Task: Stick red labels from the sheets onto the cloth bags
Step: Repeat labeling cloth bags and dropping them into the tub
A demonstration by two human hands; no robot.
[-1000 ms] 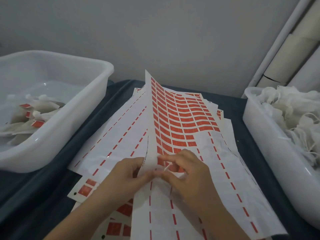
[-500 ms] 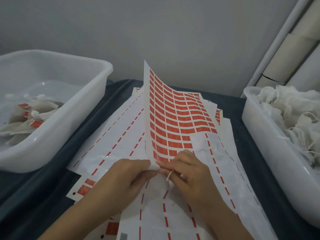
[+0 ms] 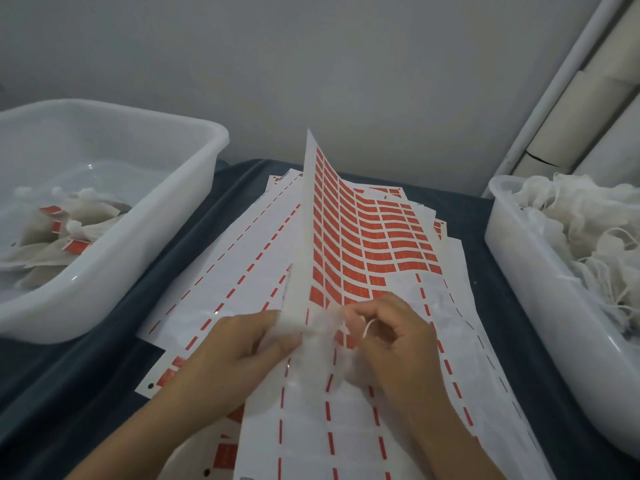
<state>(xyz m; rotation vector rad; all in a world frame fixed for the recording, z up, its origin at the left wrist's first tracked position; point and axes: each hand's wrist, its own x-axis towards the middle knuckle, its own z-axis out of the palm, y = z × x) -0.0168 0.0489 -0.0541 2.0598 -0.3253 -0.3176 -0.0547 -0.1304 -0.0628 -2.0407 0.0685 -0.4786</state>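
Observation:
A sheet of red labels [image 3: 360, 233] lies in the middle of the table, its left edge curled upright. My left hand [image 3: 239, 348] pinches the sheet's lower left edge. My right hand [image 3: 388, 334] holds a small white cloth bag [image 3: 322, 329] with its string against the sheet, close to the left hand; the fingers curl over the bag. A red label shows blurred by the right fingertips; whether it is peeled off I cannot tell. Used sheets [image 3: 239, 244] with only red dashes left lie under and beside it.
A white tub [image 3: 114, 258] at the left holds cloth bags with red labels [image 3: 65, 233]. A white tub [image 3: 540, 282] at the right is heaped with plain cloth bags [image 3: 588, 223]. A dark cloth [image 3: 69, 375] covers the table. Cardboard tubes [image 3: 588, 109] lean at the back right.
The sheet's left edge has curled further upright. Both hands have shifted slightly down, and the cloth bag has come up between them at the sheet's lower edge.

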